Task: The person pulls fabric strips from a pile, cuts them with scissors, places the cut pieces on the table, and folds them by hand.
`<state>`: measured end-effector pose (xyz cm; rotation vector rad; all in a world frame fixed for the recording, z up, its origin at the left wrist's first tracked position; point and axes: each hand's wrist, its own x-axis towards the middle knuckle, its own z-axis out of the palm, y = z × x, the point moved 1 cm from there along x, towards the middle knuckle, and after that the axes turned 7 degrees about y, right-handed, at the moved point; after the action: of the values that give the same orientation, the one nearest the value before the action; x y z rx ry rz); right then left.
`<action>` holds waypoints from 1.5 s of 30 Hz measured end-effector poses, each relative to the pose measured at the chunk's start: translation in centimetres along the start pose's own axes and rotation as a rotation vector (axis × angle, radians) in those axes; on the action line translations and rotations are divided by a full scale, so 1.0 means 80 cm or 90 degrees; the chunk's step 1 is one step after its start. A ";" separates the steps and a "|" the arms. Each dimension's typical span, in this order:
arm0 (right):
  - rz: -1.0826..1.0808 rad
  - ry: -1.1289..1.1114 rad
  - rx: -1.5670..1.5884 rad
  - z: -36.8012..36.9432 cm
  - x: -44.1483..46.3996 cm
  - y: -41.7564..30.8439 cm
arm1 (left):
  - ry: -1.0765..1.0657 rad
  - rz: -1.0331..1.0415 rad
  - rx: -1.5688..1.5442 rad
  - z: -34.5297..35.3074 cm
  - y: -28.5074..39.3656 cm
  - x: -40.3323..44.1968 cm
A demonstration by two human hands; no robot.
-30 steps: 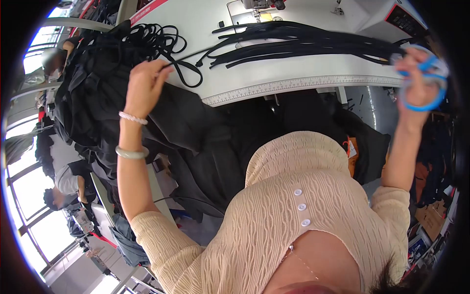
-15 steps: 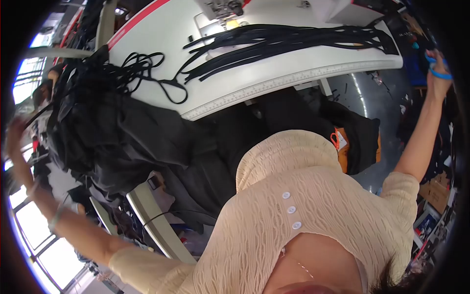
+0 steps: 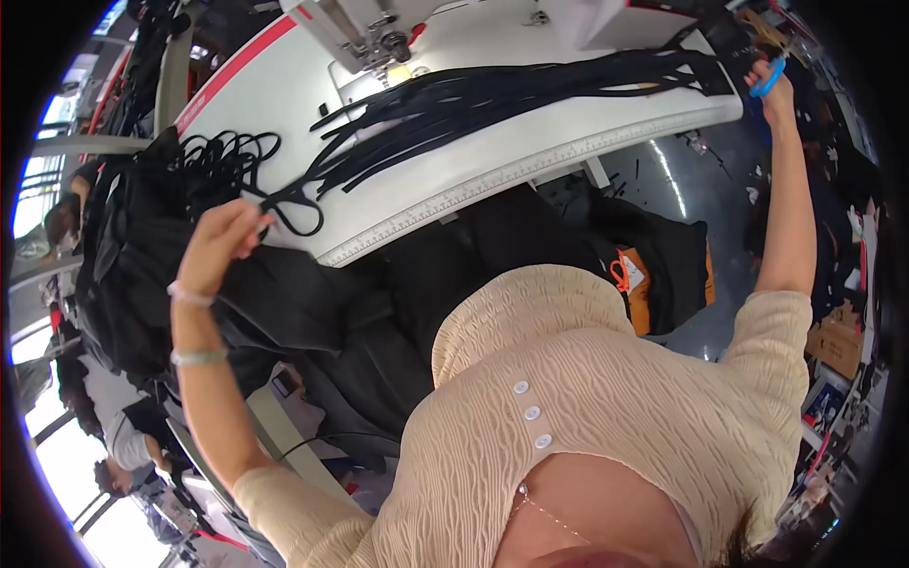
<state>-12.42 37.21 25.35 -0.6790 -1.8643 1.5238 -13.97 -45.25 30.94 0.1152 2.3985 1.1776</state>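
Fingers curled together, my left hand pinches part of a black cord at the left end of the table, above dark fabric. A long bundle of black strips lies across the white table, with its joined end at the right. Beyond that end, off the table, my right hand is closed around blue-handled scissors; their blades are hard to make out. More looped cord sits on the table's left side.
A sewing machine stands at the table's far side. Along the near edge runs a ruler strip. An orange item and dark cloth hang below. Other people are at the far left, and a cardboard box is at the right.
My left hand swung out to the far left, then came back to the cord by the table. My right hand moved off the table's right end with the scissors. The view shifted too.
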 end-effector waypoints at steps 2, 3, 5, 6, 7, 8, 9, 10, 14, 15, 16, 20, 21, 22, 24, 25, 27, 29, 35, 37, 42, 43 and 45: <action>0.021 0.026 -0.023 -0.006 0.023 0.023 | -0.026 0.007 0.035 0.027 -0.013 0.023; 0.029 0.038 -0.032 -0.006 0.032 0.035 | -0.026 -0.006 0.018 0.036 -0.013 0.029; 0.038 0.051 -0.045 -0.004 0.047 0.054 | -0.020 -0.023 0.004 0.051 -0.011 0.037; 0.039 0.055 -0.049 -0.002 0.053 0.063 | -0.015 -0.025 0.008 0.055 -0.008 0.040; 0.044 0.064 -0.047 0.003 0.055 0.069 | -0.011 -0.025 0.014 0.059 -0.007 0.042; 0.049 0.075 -0.046 0.007 0.057 0.075 | 0.008 -0.026 -0.005 0.062 -0.007 0.044; 0.066 0.089 -0.003 0.015 0.054 0.078 | 0.027 -0.026 -0.023 0.065 -0.008 0.045; 0.034 0.117 -0.028 0.023 0.050 0.082 | 0.045 -0.024 -0.039 0.066 -0.009 0.046; -0.237 0.216 -0.162 0.082 -0.055 0.020 | 0.062 -0.053 -0.165 0.071 -0.008 0.042; -0.288 0.238 -0.182 0.104 -0.094 -0.001 | 0.072 -0.068 -0.190 0.074 -0.005 0.040; -0.264 0.172 -0.134 0.130 -0.139 -0.022 | 0.071 -0.071 -0.209 0.075 -0.005 0.039; -0.191 -0.305 -0.059 0.221 -0.347 -0.087 | 0.084 -0.081 -0.284 0.085 -0.003 0.033; 0.001 -0.437 0.101 0.236 -0.400 -0.078 | 0.092 -0.084 -0.302 0.088 -0.001 0.030; 0.021 -0.608 0.147 0.250 -0.439 -0.073 | 0.094 -0.080 -0.315 0.089 0.000 0.028; 0.170 -0.826 0.224 0.276 -0.507 -0.066 | 0.097 -0.071 -0.343 0.093 0.000 0.024; 0.216 -0.850 0.214 0.288 -0.535 -0.060 | 0.100 -0.060 -0.355 0.097 0.001 0.021; 0.273 -0.892 0.171 0.312 -0.571 -0.061 | 0.110 -0.037 -0.379 0.107 0.004 0.017; 0.295 -0.929 0.104 0.332 -0.588 -0.066 | 0.123 -0.028 -0.374 0.117 0.001 0.014; 0.275 -0.902 0.051 0.363 -0.589 -0.069 | 0.107 -0.012 -0.381 0.124 -0.005 0.008; 0.275 -0.891 0.045 0.368 -0.588 -0.071 | 0.090 -0.015 -0.383 0.123 -0.010 0.009; 0.324 -0.867 0.051 0.371 -0.583 -0.076 | 0.097 -0.018 -0.397 0.122 -0.009 0.009; 0.335 -0.856 0.041 0.371 -0.583 -0.075 | 0.102 -0.016 -0.398 0.121 -0.009 0.009; 0.357 -0.834 0.020 0.373 -0.581 -0.072 | 0.118 -0.011 -0.383 0.119 -0.016 0.009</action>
<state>-3.44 -17.34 20.17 -0.1009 -2.6289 2.7669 -10.29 -38.90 24.69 -0.2141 2.0729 1.9102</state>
